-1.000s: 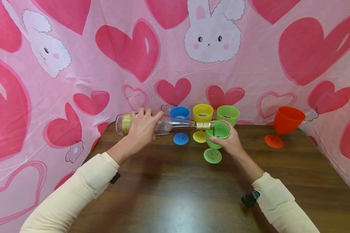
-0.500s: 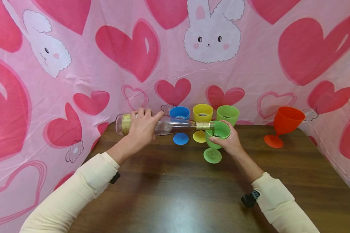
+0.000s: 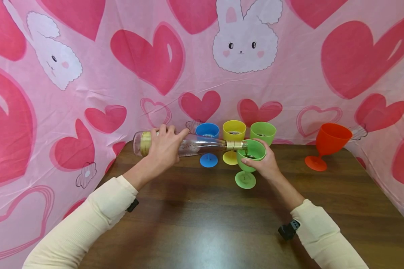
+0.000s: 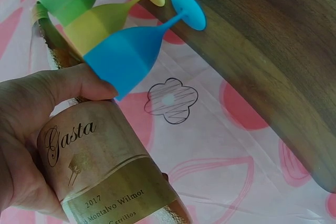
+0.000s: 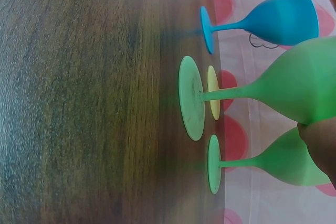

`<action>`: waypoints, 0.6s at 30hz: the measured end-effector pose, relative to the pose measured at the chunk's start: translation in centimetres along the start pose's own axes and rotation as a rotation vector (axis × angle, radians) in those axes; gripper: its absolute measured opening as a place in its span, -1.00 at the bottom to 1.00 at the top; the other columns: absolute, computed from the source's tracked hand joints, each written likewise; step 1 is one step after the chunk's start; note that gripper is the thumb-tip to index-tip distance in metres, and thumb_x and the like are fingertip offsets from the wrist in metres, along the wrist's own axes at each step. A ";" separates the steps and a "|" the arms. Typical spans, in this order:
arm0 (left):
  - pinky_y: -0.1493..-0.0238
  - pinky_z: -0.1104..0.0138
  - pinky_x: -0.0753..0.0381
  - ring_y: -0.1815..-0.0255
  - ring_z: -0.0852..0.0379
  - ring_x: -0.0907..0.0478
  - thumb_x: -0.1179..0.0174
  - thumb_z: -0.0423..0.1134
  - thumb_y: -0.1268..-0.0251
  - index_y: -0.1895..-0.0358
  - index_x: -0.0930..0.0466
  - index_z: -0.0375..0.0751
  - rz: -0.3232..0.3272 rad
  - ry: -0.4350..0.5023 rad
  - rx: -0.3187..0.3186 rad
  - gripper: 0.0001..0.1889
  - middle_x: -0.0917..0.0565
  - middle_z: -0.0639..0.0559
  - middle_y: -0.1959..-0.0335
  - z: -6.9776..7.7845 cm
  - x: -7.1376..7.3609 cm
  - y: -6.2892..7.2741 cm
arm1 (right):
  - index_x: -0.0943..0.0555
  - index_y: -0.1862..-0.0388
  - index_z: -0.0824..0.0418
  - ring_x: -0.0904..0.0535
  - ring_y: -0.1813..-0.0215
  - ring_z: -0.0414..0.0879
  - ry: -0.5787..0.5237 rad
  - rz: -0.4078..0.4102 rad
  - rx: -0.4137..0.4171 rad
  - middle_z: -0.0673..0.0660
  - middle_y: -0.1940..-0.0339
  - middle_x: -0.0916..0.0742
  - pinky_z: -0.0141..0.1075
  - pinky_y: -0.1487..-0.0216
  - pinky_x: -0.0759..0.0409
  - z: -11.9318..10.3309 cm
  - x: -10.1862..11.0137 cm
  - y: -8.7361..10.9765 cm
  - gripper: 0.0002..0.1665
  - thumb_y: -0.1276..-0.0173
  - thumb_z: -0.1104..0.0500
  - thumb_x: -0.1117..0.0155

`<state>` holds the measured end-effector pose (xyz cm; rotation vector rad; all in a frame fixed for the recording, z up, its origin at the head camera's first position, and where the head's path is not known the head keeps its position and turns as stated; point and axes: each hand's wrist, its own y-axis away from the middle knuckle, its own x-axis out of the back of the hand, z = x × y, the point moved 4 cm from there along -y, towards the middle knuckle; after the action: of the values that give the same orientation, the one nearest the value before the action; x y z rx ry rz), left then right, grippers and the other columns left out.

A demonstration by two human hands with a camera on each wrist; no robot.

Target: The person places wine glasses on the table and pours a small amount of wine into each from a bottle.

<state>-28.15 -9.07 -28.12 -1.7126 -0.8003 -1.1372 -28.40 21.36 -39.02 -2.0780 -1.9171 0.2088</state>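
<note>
My left hand (image 3: 165, 147) grips a glass wine bottle (image 3: 202, 145) round its body and holds it almost level, neck to the right. Its label (image 4: 105, 161) faces the left wrist camera. Dark liquid runs from the mouth into a green goblet (image 3: 247, 167), where a dark pool shows inside. My right hand (image 3: 266, 162) holds that goblet by the bowl, thumb at the near side and fingers behind. Behind the bottle stand a blue goblet (image 3: 208, 160), a yellow goblet (image 3: 234, 125) and a second green goblet (image 3: 263, 129), each with some liquid inside.
A red-orange goblet (image 3: 333, 140) stands apart at the right on the brown wooden table (image 3: 195, 224). Pink cloth (image 3: 195, 74) with hearts and rabbits hangs right behind the table's far edge and along both sides.
The dark liquid in the held green goblet has risen and now covers more of its inside. Both hands and the bottle have stayed almost still.
</note>
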 end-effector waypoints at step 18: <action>-0.16 -0.22 -0.46 -0.17 -0.32 -0.48 -0.58 -0.21 0.18 -0.26 -0.40 0.13 0.004 -0.005 -0.003 -0.18 -0.62 -0.28 -0.02 0.1 0.2 0.0 | -0.30 -0.45 0.40 -0.55 -0.03 -0.36 0.014 0.011 0.000 -0.11 -0.04 -0.60 -0.55 -0.10 -0.56 -0.1 0.0 0.0 -0.05 -0.04 0.53 -0.44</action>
<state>-28.06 -8.95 -27.96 -1.7195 -0.7983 -1.1318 -28.38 21.35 -38.95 -2.0846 -1.8977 0.1959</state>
